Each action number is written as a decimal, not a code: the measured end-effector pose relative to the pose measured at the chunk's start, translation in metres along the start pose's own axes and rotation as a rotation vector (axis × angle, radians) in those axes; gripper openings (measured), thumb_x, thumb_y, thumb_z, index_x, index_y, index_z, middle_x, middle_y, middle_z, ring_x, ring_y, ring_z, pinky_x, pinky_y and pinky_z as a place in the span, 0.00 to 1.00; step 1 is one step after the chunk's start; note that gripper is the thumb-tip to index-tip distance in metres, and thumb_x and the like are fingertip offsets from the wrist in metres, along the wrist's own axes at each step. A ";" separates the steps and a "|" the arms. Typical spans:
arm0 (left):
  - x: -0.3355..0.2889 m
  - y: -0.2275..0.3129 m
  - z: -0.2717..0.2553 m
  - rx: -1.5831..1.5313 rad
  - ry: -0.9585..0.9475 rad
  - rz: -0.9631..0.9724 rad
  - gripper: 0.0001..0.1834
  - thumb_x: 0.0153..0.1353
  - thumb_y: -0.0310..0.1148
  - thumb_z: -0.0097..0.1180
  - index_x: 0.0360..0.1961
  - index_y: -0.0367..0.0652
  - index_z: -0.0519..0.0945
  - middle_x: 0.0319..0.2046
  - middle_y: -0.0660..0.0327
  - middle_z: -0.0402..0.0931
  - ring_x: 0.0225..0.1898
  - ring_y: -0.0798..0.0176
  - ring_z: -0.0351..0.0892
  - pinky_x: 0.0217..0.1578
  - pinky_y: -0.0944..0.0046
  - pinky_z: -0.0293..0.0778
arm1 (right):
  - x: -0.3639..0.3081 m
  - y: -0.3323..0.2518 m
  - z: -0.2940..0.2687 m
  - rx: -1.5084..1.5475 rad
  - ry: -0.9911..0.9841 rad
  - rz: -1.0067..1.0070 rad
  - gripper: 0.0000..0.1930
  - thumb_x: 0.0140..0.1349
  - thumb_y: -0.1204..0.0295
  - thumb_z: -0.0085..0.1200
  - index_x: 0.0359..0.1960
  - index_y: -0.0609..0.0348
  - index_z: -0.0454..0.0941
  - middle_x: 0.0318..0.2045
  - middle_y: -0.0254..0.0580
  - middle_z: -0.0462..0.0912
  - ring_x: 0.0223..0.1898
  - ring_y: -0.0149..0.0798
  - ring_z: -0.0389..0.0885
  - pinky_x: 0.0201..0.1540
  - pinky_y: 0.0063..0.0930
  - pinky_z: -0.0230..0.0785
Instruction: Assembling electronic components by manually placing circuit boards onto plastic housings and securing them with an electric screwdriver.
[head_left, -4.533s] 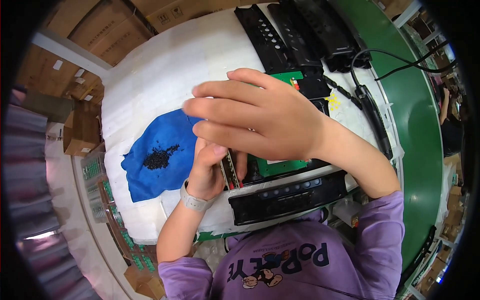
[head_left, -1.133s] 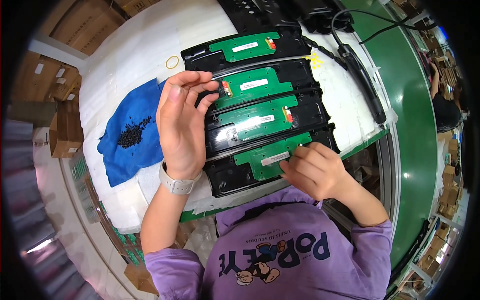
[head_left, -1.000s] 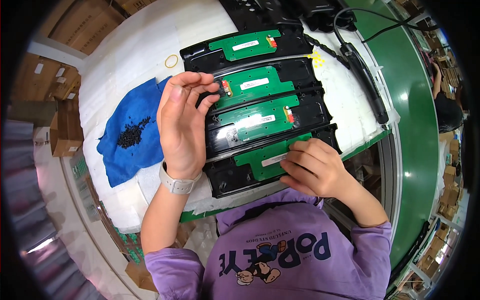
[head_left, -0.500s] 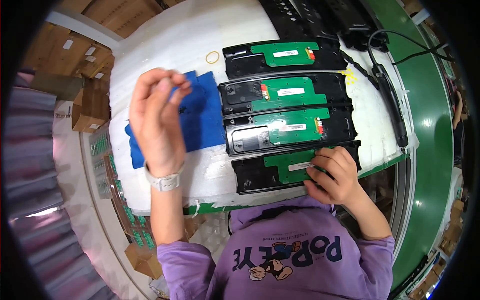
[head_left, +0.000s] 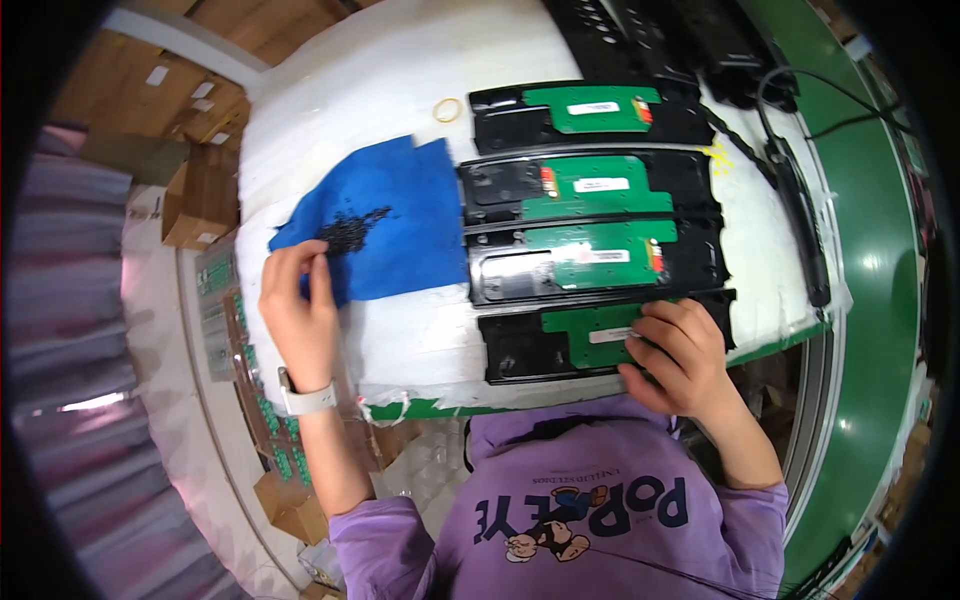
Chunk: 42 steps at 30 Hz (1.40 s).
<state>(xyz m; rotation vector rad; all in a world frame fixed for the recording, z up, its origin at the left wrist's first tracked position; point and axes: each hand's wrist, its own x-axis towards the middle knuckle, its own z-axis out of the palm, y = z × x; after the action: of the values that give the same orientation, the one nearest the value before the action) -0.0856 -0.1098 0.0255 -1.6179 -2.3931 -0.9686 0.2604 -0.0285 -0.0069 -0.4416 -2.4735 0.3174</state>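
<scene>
Over the near-left part of a blue cloth (head_left: pixel 400 200), my left hand (head_left: pixel 300 315) has its thumb and fingertips drawn together at the edge of a heap of tiny black pieces (head_left: pixel 348 234), which look like screws. Whether a piece is between the fingertips is too small to tell. My right hand (head_left: pixel 682 355) rests with curled fingers on the right end of the nearest black panel (head_left: pixel 520 348), its thumb by the panel's near edge. That panel carries a green circuit board (head_left: pixel 590 347) with a white label, partly covered by my fingers.
Beyond it lie more black panels with green boards, the middle panel (head_left: pixel 500 278), another panel (head_left: pixel 490 190) and the farthest panel (head_left: pixel 500 125). A black corded handheld tool (head_left: pixel 800 225) lies at the right. A yellow ring (head_left: pixel 447 110) and black housings (head_left: pixel 625 45) lie farther back.
My left hand has come down from above the cloth to the heap of black pieces, uncovering more cloth. My right hand stays on the nearest panel. The whole view has shifted slightly.
</scene>
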 end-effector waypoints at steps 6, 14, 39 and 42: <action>0.009 -0.006 0.017 0.221 -0.075 0.148 0.11 0.50 0.29 0.59 0.35 0.35 0.78 0.31 0.52 0.74 0.36 0.50 0.72 0.38 0.59 0.69 | -0.004 0.000 0.001 0.024 0.003 -0.003 0.13 0.38 0.71 0.60 0.28 0.64 0.76 0.31 0.43 0.76 0.38 0.45 0.75 0.35 0.37 0.68; 0.023 -0.005 0.027 0.197 -0.108 0.172 0.03 0.49 0.22 0.55 0.28 0.35 0.77 0.24 0.52 0.72 0.26 0.47 0.72 0.29 0.56 0.68 | -0.002 0.001 -0.004 -0.022 0.012 0.010 0.12 0.39 0.71 0.60 0.28 0.62 0.77 0.32 0.41 0.76 0.37 0.44 0.76 0.36 0.35 0.68; 0.065 0.086 0.085 -1.801 -0.874 -0.640 0.14 0.64 0.35 0.41 0.21 0.43 0.63 0.16 0.68 0.56 0.18 0.73 0.54 0.18 0.73 0.55 | 0.039 0.106 -0.146 0.826 0.442 0.737 0.29 0.40 0.59 0.61 0.41 0.69 0.71 0.21 0.35 0.68 0.21 0.28 0.69 0.22 0.20 0.59; 0.068 0.111 0.085 -1.706 -0.898 -0.591 0.08 0.63 0.31 0.46 0.30 0.38 0.72 0.19 0.68 0.62 0.19 0.76 0.57 0.18 0.74 0.56 | 0.083 0.111 -0.134 1.466 0.563 0.322 0.32 0.61 0.49 0.46 0.56 0.65 0.59 0.29 0.37 0.63 0.27 0.30 0.65 0.30 0.25 0.66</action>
<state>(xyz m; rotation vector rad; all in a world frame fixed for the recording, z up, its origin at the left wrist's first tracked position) 0.0029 0.0172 0.0350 -1.6871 -2.3733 -3.7829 0.3034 0.1210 0.1068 -0.1987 -1.1185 1.6591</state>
